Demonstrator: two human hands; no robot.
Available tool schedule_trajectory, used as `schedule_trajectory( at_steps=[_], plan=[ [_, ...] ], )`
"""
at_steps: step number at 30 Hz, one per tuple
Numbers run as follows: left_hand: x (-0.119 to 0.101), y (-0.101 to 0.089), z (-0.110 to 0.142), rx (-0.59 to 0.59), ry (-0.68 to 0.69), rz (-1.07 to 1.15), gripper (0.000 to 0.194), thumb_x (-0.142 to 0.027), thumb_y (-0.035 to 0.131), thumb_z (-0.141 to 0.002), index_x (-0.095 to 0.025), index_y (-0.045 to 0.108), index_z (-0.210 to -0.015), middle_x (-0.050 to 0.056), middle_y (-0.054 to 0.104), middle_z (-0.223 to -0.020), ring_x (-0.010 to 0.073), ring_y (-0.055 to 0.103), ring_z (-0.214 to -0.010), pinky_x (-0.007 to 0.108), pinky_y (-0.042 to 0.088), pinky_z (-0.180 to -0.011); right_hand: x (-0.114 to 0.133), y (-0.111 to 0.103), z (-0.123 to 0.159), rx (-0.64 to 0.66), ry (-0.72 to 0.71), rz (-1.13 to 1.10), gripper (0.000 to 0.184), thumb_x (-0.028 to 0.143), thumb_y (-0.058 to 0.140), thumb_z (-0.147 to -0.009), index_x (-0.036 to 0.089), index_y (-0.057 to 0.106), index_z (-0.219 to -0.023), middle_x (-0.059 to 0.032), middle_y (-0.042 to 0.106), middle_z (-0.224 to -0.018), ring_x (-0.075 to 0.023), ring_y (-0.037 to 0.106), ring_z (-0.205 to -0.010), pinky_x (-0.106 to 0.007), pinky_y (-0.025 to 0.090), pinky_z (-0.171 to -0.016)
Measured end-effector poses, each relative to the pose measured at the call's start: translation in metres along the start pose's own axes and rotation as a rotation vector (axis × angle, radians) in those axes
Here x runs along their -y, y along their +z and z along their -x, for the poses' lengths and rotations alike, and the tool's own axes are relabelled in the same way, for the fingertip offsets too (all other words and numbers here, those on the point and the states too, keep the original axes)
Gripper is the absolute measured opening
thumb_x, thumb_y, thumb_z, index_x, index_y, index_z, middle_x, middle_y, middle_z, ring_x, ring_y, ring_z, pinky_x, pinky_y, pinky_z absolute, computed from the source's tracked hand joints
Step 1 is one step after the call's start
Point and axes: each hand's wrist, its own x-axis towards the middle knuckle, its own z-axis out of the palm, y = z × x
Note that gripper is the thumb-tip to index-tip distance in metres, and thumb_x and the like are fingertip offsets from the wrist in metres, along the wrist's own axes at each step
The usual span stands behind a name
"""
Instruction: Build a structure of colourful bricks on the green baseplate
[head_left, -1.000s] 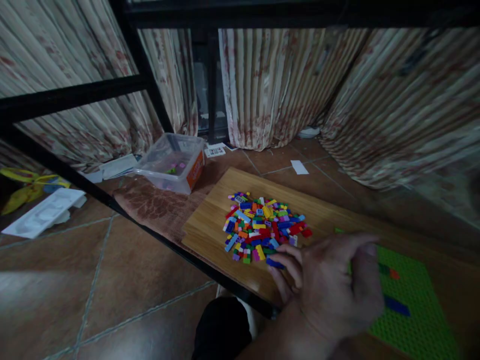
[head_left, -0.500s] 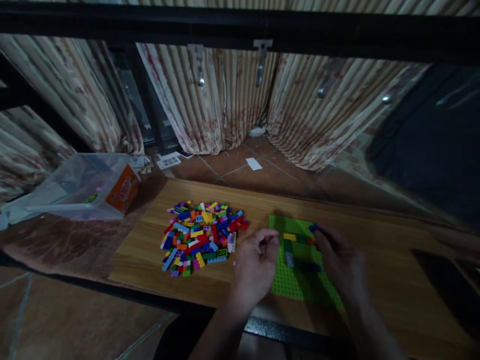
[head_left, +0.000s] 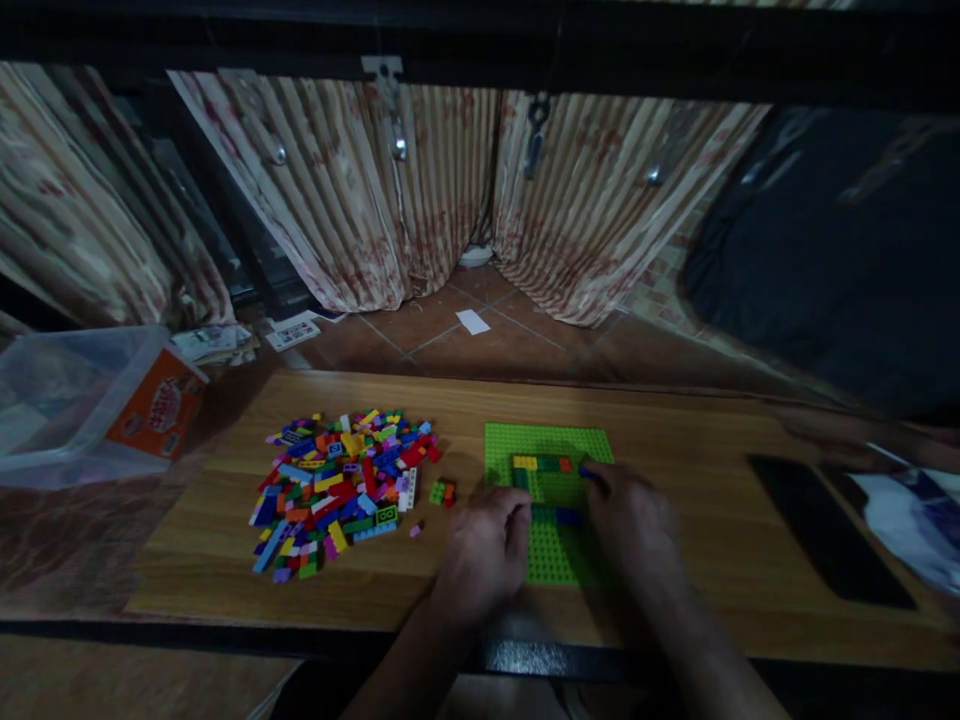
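Right grip (head_left: 631, 508) pinches a small, dark blue brick (head_left: 589, 470) near an orange brick (head_left: 565, 464) at the bright green, studded board (head_left: 566, 567) on the wooden counter (head_left: 697, 450); whether left grip (head_left: 487, 542) holds anything, I cannot tell.

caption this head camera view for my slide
Right hand holds a blue brick at a green baseplate, loose bricks heaped leftward.

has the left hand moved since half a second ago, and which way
Yes, judged against the yellow brick on the green baseplate: the left hand reached level with that brick before; now it stops short, nearer the person.
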Motion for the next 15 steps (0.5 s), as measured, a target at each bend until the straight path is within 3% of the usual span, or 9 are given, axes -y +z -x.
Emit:
schedule_trajectory(
  at_steps=[6,15],
  plan=[
    [-0.0007,-0.0012,-0.0017,0.003,-0.021,-0.014,0.02,-0.02,0.047,-0.092,-0.02,0.067,-0.094,0.003,0.071,-0.088,0.0178,0.066,-0.086,0.028,0.05,-0.074,0.0049,-0.0027,0.0083,0.053,-0.085,-0.196,0.026,0.027,0.05,-0.087,0.017,0.07,-0.102,-0.0106,0.071,-0.103,-0.0223,0.067,-0.087,-0.036,0.052,-0.078],
    [-0.0023,-0.0048,-0.0036,0.013,-0.054,0.007,0.021,-0.02,0.047,-0.092,-0.02,0.068,-0.094,0.003,0.071,-0.09,0.0176,0.066,-0.088,0.028,0.05,-0.074,0.0007,0.0008,0.0012,0.049,0.056,-0.284,0.033,0.037,0.052,-0.086,0.016,0.069,-0.105,-0.0112,0.071,-0.102,-0.0245,0.068,-0.087,-0.038,0.053,-0.079]
  ],
)
